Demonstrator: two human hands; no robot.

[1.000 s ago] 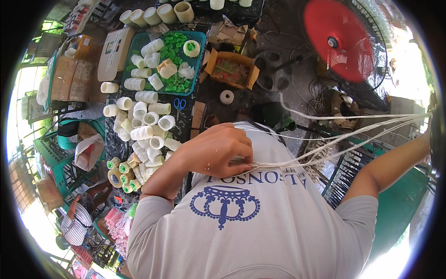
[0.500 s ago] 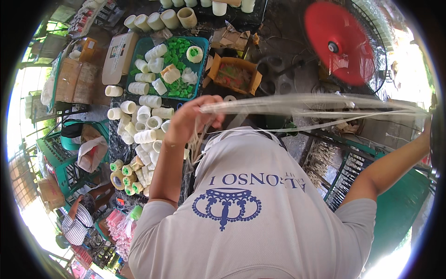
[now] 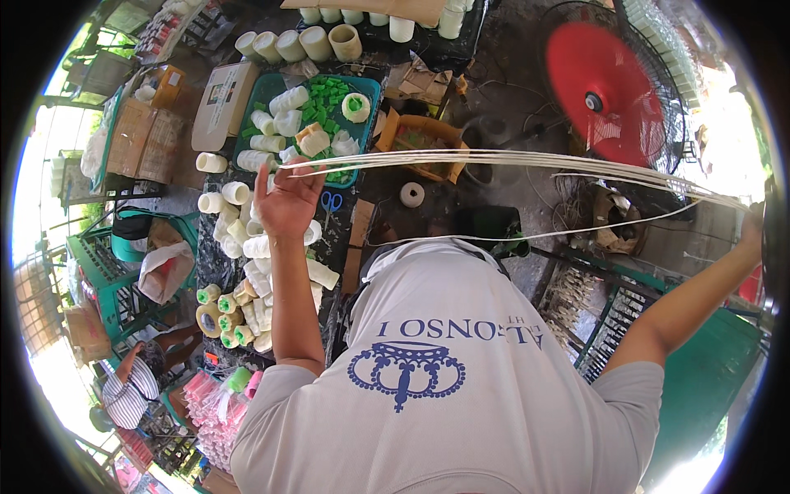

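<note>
Two bare hands in view, well apart, with a bundle of white cords [image 3: 494, 158] stretched between. At the left hand [image 3: 288, 204]: spread wide, fingers apart and raised, cords across the upper fingers; whether hooked or pinched there, cannot tell. At the right hand [image 3: 753, 226]: far out by the dark rim of the view, blurred, at the other end of the cords; cannot tell how far closed. Bundle nearly straight, crossing in front of a cardboard box [image 3: 457, 169] and passing just below a red fan [image 3: 605, 90] in the view. Lower down, one loose strand [image 3: 568, 233], sagging, from near the waist of the pale grey shirt [image 3: 494, 420] toward the right. Seen beside the left forearm: a black table [image 3: 333, 245] bearing heaped cream tubes [image 3: 257, 246], blue scissors [image 3: 332, 201] and a teal tray [image 3: 369, 136] with green pieces [image 3: 322, 100] inside. Near the box: a round white spool [image 3: 411, 194].
</note>
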